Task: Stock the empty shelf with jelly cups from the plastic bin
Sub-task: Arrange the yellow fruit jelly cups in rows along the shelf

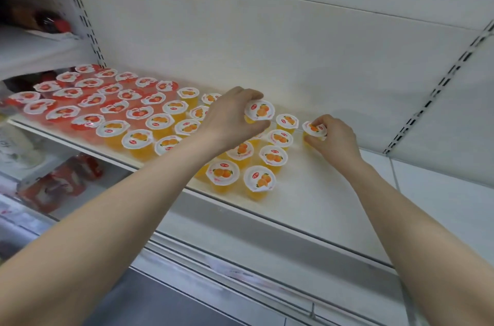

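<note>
A white shelf (315,192) carries rows of jelly cups: several red ones (91,100) on the left and several orange ones (223,173) in the middle. My left hand (230,120) grips an orange jelly cup (259,109) just above the rear rows, its lid tilted toward me. My right hand (334,138) pinches another orange jelly cup (314,129) at the right end of the back row, low over the shelf near the back wall. The plastic bin is out of view.
To the right of the cups the shelf surface is bare up to a slotted upright (438,85). Another slotted upright (85,18) stands at the left. Lower shelves (61,181) at the left hold red packaged goods. A neighbouring shelf (34,50) sits at upper left.
</note>
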Action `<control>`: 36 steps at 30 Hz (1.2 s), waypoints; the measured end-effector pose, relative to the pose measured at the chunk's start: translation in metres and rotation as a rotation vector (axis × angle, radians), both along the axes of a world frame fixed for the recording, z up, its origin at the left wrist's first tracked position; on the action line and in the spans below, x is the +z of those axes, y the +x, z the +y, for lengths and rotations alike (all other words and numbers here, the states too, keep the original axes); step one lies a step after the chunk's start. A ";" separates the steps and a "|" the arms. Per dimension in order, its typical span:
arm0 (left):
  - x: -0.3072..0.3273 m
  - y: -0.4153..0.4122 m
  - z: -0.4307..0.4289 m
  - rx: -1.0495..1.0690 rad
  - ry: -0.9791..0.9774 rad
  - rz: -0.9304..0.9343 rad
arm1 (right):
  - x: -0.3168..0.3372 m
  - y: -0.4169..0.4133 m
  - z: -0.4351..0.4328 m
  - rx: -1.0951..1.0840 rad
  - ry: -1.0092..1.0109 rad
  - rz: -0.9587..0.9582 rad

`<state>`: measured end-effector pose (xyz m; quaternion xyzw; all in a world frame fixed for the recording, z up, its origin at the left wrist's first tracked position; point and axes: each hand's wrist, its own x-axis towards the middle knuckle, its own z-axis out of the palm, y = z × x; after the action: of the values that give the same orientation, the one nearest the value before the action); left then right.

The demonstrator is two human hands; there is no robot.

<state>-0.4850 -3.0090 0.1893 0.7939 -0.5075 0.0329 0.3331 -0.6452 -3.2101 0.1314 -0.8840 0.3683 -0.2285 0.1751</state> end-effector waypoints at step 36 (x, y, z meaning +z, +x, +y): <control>-0.037 -0.057 -0.077 -0.143 0.337 -0.406 | 0.032 -0.043 -0.019 0.107 -0.377 0.217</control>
<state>-0.5416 -3.0861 0.1524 0.7774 -0.6171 0.0829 0.0893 -0.6883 -3.2292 0.1635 -0.9387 0.2886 -0.1871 -0.0219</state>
